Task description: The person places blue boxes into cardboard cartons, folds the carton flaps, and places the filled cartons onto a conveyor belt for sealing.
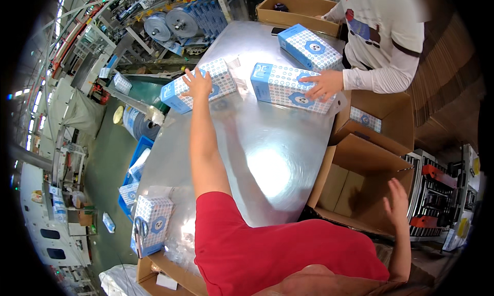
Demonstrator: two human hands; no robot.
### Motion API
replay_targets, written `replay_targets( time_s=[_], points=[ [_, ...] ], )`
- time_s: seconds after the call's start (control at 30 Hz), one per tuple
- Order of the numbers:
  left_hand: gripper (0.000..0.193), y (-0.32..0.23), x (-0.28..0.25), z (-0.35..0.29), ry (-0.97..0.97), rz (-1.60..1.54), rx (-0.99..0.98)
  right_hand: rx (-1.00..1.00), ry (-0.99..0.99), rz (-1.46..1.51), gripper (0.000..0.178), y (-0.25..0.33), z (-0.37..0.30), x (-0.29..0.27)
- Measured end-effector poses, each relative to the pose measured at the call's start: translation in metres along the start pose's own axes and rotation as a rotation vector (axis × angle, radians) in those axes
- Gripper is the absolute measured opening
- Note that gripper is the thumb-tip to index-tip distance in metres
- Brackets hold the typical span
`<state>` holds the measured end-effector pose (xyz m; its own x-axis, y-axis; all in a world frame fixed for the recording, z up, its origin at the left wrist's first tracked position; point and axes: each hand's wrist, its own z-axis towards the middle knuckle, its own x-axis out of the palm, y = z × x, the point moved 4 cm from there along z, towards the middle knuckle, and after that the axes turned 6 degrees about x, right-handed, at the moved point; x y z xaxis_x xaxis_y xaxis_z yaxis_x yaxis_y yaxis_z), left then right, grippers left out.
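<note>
My left arm is stretched far out over the metal table [288,177]. My left hand [197,83] lies with spread fingers on top of a blue-and-white dotted packet [222,76] at the table's far left edge. At the right, my right hand [396,203] is raised beside an open cardboard carton [320,185], fingers stretched out and nothing in them. A co-worker's hand [325,85] rests on a similar packet [275,80] across the table. Behind that one lies another such packet [309,46].
A second carton [396,111] at the right has a packet [365,118] inside. Scissors [140,228] lie against a packet [157,216] at the lower left. A blue crate [126,180] stands beside the table's left edge. Film reels [181,23] and machinery are beyond. A roller conveyor [429,193] is at right.
</note>
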<state>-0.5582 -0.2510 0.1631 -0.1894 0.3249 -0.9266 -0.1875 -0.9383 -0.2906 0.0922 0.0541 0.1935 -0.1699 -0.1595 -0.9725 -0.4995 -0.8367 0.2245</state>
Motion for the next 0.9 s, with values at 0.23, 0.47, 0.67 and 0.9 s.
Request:
replay_targets(
  time_s=[0.23,0.47,0.67,0.9],
  points=[
    [0.057,-0.058,0.040,0.029,0.187,0.345,0.403,-0.090,0.227,0.074,0.042,0.050,-0.010,0.010],
    [0.038,-0.079,0.093,0.034,-0.133,0.166,0.452,0.009,0.347,0.093,0.037,0.053,-0.027,0.018],
    [0.013,-0.068,0.073,-0.005,-0.162,0.144,0.727,-0.088,0.244,0.162,0.032,0.060,0.004,0.015],
    [0.007,-0.080,-0.025,-0.233,0.533,0.008,1.150,-0.533,0.094,0.203,0.035,0.129,0.099,0.034]
  ],
)
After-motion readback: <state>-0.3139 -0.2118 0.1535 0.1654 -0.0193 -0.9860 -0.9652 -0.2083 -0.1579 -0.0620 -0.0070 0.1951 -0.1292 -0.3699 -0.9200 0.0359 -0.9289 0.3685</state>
